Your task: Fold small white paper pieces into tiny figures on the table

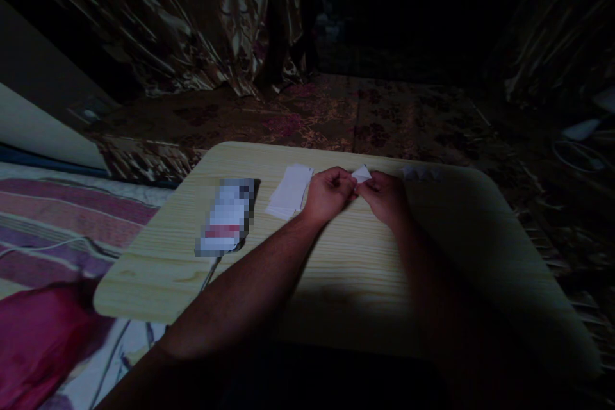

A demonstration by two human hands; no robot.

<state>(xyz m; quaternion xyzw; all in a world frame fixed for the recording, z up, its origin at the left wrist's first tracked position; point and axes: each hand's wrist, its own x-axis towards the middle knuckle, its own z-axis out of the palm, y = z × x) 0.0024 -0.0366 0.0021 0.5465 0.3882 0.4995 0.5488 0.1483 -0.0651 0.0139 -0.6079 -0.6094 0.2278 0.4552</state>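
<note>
Both my hands meet near the far edge of a light wooden table. My left hand and my right hand pinch a small white folded piece of paper between their fingertips, just above the tabletop. Both hands are closed on it. A short stack of white paper sheets lies flat just left of my left hand.
A blurred-out phone with a cable lies on the table's left part. Small pale folded pieces sit at the far right edge. Patterned carpet and curtains lie beyond; striped bedding is to the left. The room is dim.
</note>
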